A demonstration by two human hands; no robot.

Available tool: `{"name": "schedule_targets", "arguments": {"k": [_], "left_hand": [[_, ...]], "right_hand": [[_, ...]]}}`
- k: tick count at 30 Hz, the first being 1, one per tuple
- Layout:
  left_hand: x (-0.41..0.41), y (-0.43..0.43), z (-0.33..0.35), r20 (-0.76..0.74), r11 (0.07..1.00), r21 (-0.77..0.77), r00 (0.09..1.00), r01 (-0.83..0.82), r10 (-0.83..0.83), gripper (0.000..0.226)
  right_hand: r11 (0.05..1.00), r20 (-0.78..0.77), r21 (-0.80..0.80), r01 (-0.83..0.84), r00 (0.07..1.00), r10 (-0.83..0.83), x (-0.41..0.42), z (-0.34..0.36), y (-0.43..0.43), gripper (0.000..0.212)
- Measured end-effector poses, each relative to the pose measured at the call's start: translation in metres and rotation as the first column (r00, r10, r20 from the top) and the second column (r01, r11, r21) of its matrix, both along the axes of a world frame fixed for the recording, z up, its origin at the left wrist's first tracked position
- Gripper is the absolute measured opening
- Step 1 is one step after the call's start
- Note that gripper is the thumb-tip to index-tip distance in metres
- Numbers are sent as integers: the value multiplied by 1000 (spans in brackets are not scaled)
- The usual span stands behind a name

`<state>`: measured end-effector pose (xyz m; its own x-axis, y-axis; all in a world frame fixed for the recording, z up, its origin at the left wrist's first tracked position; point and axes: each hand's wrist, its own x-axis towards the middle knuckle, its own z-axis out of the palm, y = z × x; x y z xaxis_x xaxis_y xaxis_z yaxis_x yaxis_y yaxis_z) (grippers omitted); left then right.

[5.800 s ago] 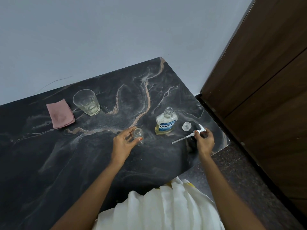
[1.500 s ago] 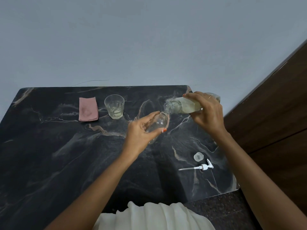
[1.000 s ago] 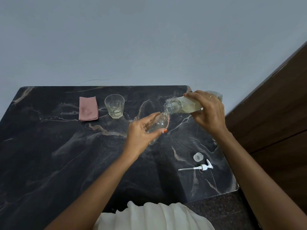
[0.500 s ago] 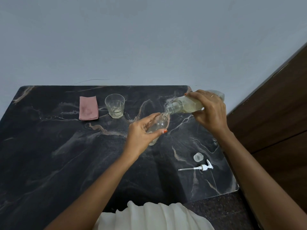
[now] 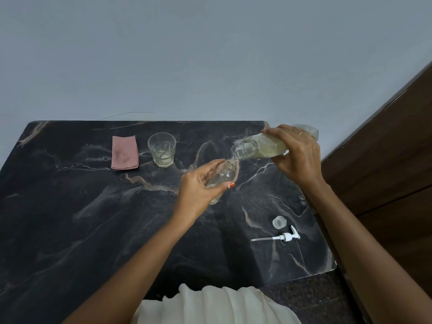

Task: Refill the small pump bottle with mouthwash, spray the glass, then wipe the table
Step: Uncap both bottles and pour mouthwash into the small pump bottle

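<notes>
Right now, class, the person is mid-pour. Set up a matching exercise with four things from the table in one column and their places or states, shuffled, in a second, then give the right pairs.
Things:
1. mouthwash bottle
2. small pump bottle
3. pump head
4. pink cloth

Places or states:
A. lying on the table, near the right edge
B. tipped sideways in the right hand
C. folded, left of the glass
D. held tilted in the left hand, neck up

Pairs: 1-B, 2-D, 3-A, 4-C
</notes>
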<state>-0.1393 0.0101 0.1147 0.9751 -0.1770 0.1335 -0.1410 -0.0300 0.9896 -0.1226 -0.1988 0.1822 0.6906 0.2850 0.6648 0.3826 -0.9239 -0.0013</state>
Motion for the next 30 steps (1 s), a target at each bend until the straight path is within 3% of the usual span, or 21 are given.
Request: {"name": "schedule_targets", "arguments": {"k": [30], "left_hand": [[-1, 1, 3, 14, 1000, 13, 1000, -1, 1, 56]], "right_hand": [[999, 28, -31, -18, 999, 19, 4, 0, -5, 42]]}}
